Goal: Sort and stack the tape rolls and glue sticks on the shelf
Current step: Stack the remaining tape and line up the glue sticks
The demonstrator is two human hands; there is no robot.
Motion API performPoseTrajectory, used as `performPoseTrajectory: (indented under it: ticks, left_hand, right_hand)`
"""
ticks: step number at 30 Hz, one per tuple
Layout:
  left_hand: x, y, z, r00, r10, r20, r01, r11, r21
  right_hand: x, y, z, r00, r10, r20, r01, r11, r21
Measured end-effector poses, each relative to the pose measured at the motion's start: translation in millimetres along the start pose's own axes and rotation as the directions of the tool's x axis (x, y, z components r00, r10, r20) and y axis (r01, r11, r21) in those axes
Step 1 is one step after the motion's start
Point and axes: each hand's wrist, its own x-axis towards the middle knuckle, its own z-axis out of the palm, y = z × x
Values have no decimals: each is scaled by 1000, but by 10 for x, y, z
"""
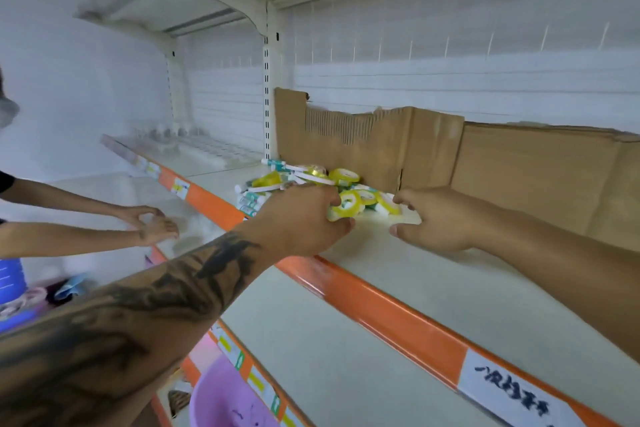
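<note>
A loose heap of yellow tape rolls (344, 176) and white glue sticks (250, 200) lies on the cream shelf (433, 274), against a brown cardboard wall. My left hand (304, 218) reaches into the heap's near side, its thumb and fingers closed around a yellow tape roll (348, 206). My right hand (436, 218) hovers just right of the heap, fingers curled and apart, nothing visible in it. More rolls lie between the two hands, partly hidden by my fingers.
Torn cardboard (433, 149) stands along the shelf's back. The shelf's orange front rail (398, 319) carries a label. Another person's two hands (152, 224) work at a lower shelf on the left. A purple tub (221, 399) sits below. A second shelf board hangs overhead.
</note>
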Motion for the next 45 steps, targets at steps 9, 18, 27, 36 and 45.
performPoseTrajectory:
  ticks: [9, 18, 27, 36, 45]
  left_hand:
    - [938, -190, 321, 976, 203, 72, -215, 945, 248]
    - [1307, -293, 312, 899, 437, 31, -437, 888, 146]
    - [1289, -79, 190, 848, 526, 66, -520, 850, -91]
    - [682, 1079, 263, 721, 688, 87, -656, 717, -234]
    - [-591, 2879, 108, 602, 796, 62, -734, 582, -350]
  right_hand:
    - [702, 129, 378, 991, 137, 5, -133, 952, 277]
    - [894, 106, 322, 980, 198, 25, -183, 840, 511]
    - [155, 40, 21, 878, 474, -63, -434, 846, 310]
    - [-1529, 118, -359, 759, 639, -127, -621, 768, 156]
    - [-3810, 288, -718, 596, 787, -161, -778, 615, 126]
